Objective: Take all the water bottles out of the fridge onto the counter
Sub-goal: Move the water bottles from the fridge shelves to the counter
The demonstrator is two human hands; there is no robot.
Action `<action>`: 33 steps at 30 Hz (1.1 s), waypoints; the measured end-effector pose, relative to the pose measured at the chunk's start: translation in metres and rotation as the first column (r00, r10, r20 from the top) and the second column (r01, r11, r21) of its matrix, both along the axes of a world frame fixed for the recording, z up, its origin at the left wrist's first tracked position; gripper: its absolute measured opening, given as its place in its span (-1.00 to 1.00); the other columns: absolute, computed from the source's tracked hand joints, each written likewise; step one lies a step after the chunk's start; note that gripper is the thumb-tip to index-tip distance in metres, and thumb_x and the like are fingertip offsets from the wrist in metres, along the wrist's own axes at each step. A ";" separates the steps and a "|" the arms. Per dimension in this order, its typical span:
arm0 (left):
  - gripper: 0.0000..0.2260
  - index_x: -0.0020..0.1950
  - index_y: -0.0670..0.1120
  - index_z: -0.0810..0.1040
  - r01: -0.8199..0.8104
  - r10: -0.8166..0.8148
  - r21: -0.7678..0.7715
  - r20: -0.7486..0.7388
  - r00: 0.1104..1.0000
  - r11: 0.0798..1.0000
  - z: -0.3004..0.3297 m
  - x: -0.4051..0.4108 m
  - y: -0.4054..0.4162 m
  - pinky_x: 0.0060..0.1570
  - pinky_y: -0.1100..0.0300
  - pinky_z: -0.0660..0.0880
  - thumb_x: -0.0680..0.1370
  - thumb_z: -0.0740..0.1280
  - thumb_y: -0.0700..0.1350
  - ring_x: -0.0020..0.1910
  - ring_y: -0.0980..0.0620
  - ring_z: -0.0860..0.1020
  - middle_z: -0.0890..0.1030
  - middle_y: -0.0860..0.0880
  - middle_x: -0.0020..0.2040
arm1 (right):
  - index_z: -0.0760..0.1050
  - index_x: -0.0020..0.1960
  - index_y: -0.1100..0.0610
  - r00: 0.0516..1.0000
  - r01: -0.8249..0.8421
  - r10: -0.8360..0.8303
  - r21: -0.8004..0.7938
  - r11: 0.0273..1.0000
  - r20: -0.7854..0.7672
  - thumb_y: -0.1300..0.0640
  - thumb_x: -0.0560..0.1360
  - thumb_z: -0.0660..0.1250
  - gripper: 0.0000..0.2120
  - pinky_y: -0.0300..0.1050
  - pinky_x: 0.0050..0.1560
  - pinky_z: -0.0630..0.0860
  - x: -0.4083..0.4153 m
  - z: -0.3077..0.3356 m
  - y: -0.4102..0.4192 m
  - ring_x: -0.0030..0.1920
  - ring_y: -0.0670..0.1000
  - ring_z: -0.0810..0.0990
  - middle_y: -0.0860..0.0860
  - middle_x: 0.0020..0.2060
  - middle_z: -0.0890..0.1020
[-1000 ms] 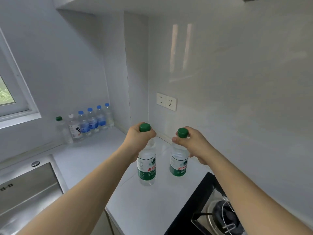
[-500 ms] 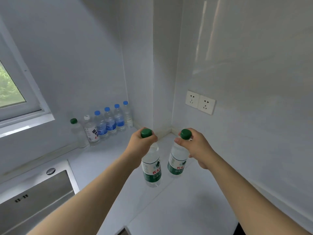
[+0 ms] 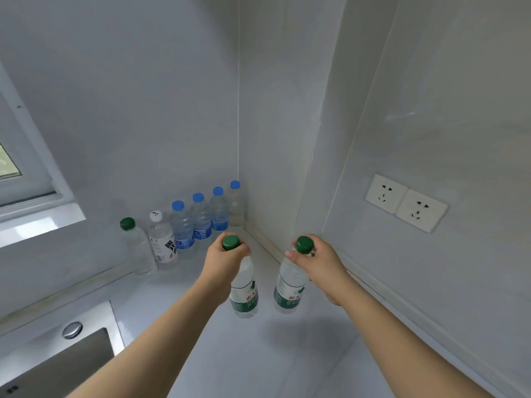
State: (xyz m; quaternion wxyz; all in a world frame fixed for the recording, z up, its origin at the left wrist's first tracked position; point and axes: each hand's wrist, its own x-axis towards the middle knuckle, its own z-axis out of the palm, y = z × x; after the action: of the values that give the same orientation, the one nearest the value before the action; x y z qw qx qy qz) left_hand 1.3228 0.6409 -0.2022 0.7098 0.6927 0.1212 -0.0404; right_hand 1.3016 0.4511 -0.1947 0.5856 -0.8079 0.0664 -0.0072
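Left hand (image 3: 227,261) gripping left green-capped bottle (image 3: 244,294) neck, right hand (image 3: 319,261) gripping right bottle (image 3: 290,288) neck, both above counter (image 3: 287,354)

counter (image 3: 258,354): six bottles (image 3: 198,222) rowed along back wall into corner | two held bottles (image 3: 244,294) side by side before them, near right wall | sink (image 3: 57,360) at left edge

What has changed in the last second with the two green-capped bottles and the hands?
Both hands carried their bottles forward, toward the corner and the row of bottles at the wall; the stove has left the view. Nothing was let go: the left hand still grips the left bottle near its cap, the right hand the right bottle. Whether they touch the counter I cannot tell. The row stayed as it was.
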 end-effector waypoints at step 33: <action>-0.62 0.07 0.13 0.37 0.028 -0.045 0.153 0.109 0.993 0.988 -0.135 0.221 0.031 0.03 0.26 0.49 0.43 0.45 -0.20 0.03 0.11 0.53 0.52 0.05 0.04 | 0.47 0.01 0.06 0.999 -0.015 0.014 0.007 1.000 0.045 0.15 0.51 0.41 -0.87 -0.26 -0.05 0.45 0.298 -0.115 0.090 -0.18 -0.24 0.54 -0.13 -0.18 0.58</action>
State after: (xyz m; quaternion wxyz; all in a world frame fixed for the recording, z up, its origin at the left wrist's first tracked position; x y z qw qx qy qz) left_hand 1.5435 0.6717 -0.3370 0.6601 0.7477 0.0714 -0.0051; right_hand 1.5999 0.5414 -0.3094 0.5900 -0.8057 0.0473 -0.0210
